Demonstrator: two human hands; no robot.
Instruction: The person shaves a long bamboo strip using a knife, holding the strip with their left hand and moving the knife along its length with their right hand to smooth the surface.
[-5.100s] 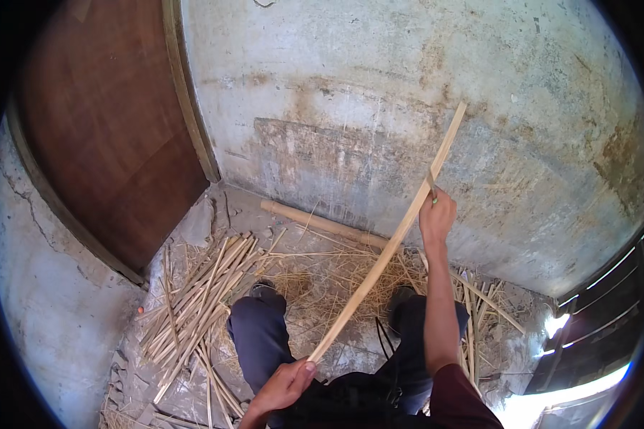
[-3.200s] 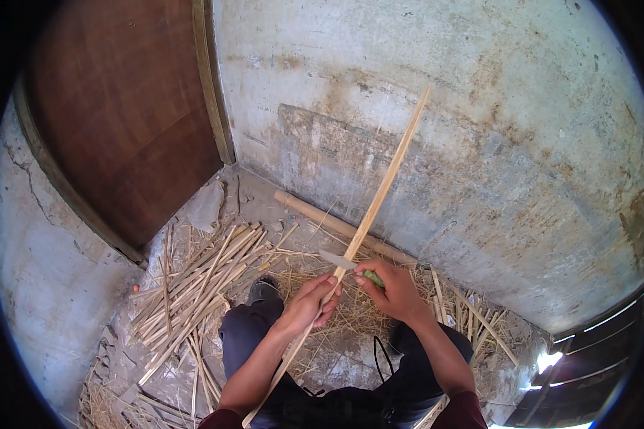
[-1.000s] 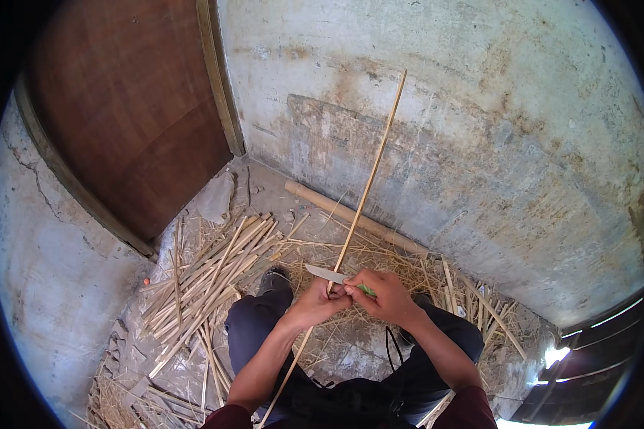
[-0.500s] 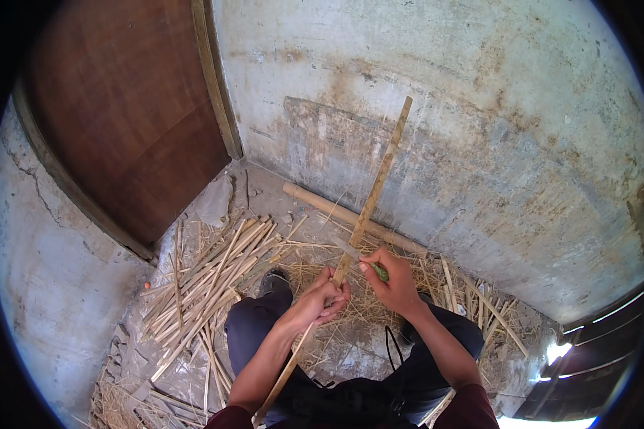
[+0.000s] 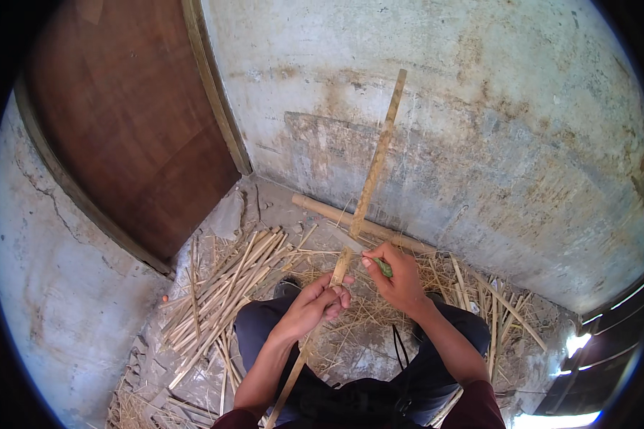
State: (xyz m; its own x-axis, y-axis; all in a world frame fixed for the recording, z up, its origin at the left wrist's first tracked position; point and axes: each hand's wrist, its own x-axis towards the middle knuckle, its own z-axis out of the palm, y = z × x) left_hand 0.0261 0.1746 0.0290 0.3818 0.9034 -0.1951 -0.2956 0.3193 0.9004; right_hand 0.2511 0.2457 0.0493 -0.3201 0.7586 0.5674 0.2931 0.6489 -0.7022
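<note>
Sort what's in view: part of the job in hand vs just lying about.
Job in hand:
- long strip, in the left hand
- green-handled knife, in the right hand, blade across the strip
- probably the strip pile at left

Apparently just lying about:
- thick pole along the wall
- small orange object

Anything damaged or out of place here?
Yes: a jagged crack breaks the left wall's surface, and the back wall is stained and patchy. Pale shavings lie scattered over the floor, loose rather than gathered.
</note>
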